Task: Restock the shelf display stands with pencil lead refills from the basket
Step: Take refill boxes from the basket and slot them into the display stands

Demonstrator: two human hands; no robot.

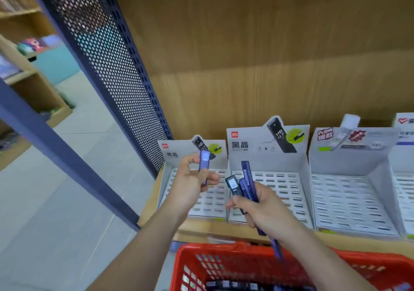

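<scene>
Above the red basket [224, 259] (more stock inside), the right hand [266, 210] clasps a bundle of refills [246, 178]. The left hand [190, 183] pinches a single refill [204, 165] in its grip at the leftmost display stand [212, 201]. Next, likely: seating it in an empty slot.

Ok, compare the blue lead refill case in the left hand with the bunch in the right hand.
The blue plastic lead refill case in the left hand is one piece; the bunch of slim cases in the right hand is several. The single case stands near upright; the bunch fans out. The single case is blue; the bunch includes a darker one. Both are held before the grey display stands.
</scene>
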